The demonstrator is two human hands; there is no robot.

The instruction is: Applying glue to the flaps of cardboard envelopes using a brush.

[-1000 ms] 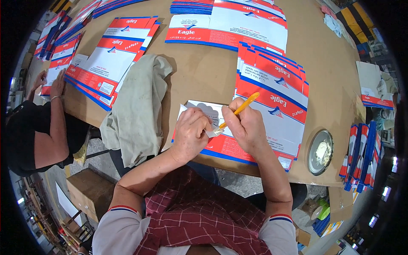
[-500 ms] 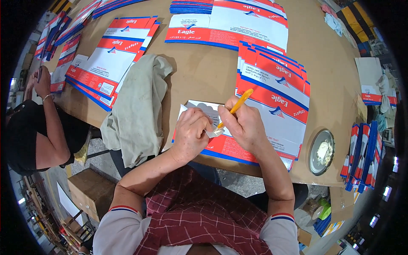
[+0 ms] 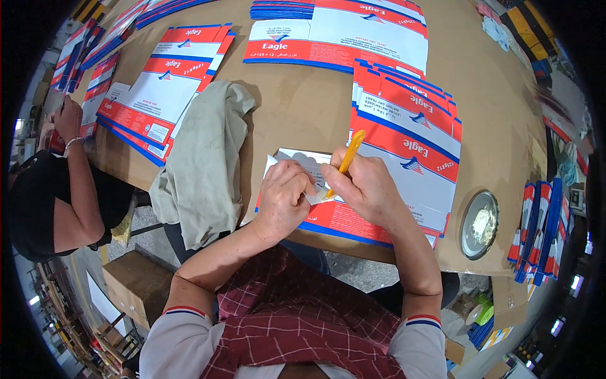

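In my right hand [image 3: 363, 183] is a brush with a yellow handle [image 3: 351, 151], its fingers closed round it. The pale brush tip [image 3: 329, 194] points down at a white flap just beside my left hand. My left hand [image 3: 284, 199] pinches that curled white flap [image 3: 314, 197] between thumb and fingers. Beneath both hands lies a flat red, white and blue carton [image 3: 322, 228] at the table's near edge. Part of the flap is hidden by my fingers.
Stacks of flat cartons [image 3: 404, 136] lie right, far and left [image 3: 158, 88]. A grey-green cloth [image 3: 205, 164] is left of my hands. A round dish of whitish paste [image 3: 480, 225] sits at right. A co-worker's hand [image 3: 67, 120] is at far left.
The brush handle has swung more upright, and my right hand has shifted slightly. My left hand stays on the flap. At far left the co-worker's hand has moved; a carton at far right is now blurred.
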